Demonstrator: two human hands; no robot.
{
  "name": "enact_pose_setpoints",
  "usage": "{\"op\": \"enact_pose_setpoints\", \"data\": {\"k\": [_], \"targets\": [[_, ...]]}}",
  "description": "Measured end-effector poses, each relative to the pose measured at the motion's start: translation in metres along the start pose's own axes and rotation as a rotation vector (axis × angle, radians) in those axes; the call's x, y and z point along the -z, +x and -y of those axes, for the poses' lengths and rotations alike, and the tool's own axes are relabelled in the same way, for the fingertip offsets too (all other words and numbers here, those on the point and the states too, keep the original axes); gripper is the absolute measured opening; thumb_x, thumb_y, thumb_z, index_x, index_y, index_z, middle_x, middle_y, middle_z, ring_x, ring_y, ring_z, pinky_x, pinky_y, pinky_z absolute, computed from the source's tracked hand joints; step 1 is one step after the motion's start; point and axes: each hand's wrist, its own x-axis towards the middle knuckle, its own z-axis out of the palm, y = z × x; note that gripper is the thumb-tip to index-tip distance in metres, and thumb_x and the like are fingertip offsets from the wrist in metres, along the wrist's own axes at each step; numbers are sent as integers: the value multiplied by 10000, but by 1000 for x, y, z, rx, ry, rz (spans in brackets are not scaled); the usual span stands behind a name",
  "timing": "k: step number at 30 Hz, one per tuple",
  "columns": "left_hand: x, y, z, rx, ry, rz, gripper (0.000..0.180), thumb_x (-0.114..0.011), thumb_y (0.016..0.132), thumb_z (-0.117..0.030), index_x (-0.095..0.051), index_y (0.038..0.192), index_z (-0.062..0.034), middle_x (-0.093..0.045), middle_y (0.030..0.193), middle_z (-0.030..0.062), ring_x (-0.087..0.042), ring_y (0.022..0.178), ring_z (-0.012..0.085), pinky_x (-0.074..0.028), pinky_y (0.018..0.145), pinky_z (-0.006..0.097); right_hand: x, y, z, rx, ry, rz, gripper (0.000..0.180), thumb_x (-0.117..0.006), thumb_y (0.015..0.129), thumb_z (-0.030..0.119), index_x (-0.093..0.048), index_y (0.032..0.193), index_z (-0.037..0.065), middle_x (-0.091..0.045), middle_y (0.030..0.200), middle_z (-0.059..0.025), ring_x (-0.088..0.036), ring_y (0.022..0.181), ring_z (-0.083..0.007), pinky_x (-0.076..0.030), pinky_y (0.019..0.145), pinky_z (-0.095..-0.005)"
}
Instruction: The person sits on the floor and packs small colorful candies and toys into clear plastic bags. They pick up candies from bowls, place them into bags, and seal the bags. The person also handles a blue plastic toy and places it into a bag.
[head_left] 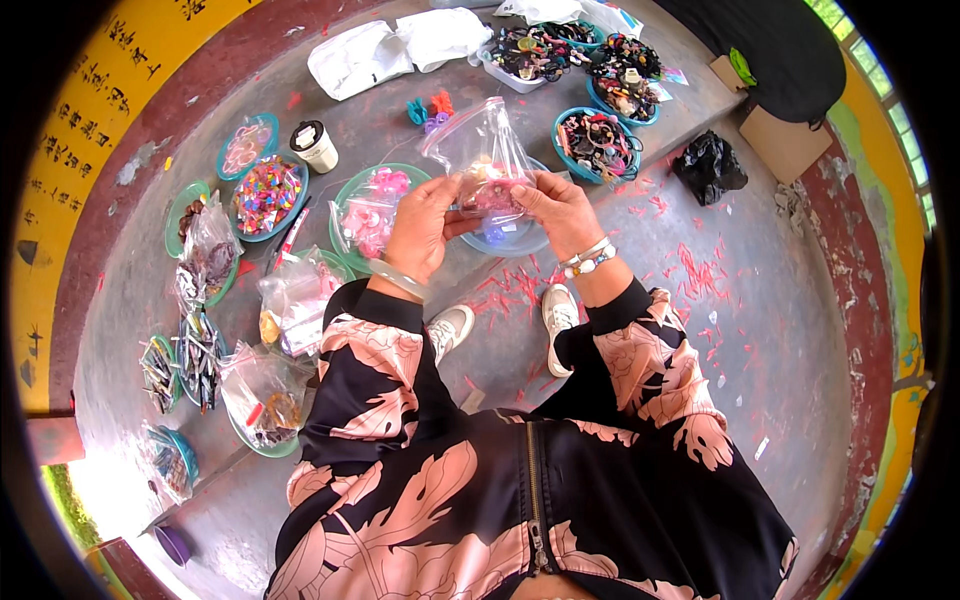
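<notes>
A clear plastic bag (478,150) with small pink and coloured pieces in its bottom is held up between both hands, its open top pointing away from me. My left hand (420,228) grips its lower left edge, a pale bangle on that wrist. My right hand (556,207) pinches the lower right edge, with beaded bracelets on the wrist. Under the bag stands a light blue bowl (510,240). A green bowl (352,190) with a bag of pink pieces lies just left of my left hand.
Several bowls and bags of small colourful hair accessories lie on the concrete step: a blue bowl of mixed pieces (268,196), teal bowls (596,143) at the back right, a white cup (315,146), white bags (362,56), a black bag (709,165). My white shoes (556,318) rest below.
</notes>
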Motion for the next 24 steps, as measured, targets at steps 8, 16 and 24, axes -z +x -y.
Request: {"op": "enact_pose_setpoints", "data": {"k": [8, 16, 24], "targets": [[18, 9, 0, -213, -54, -58, 219, -539, 901, -239, -567, 975, -35, -619, 867, 49, -595, 759, 102, -396, 453, 175, 8, 3, 4, 0, -58, 59, 244, -646, 822, 114, -602, 1032, -3, -625, 919, -14, -577, 807, -92, -459, 720, -240], [-2, -1, -5, 64, -94, 109, 257, -597, 867, -256, -554, 1023, -56, -611, 928, 38, -592, 840, 95, -426, 490, 141, 2, 4, -4, 56, 51, -49, 224, -657, 811, 107, -591, 998, 2, -619, 886, -11, -574, 776, -81, -460, 698, -226], [-6, 2, 2, -8, 7, 110, 217, -625, 844, -163, -568, 1029, -65, -618, 933, 14, -603, 835, 101, -515, 656, 205, 6, 6, 11, 136, -50, -134, 285, -651, 806, 58, -558, 1068, -1, -606, 1009, -56, -569, 921, -110, -466, 801, -250]]}}
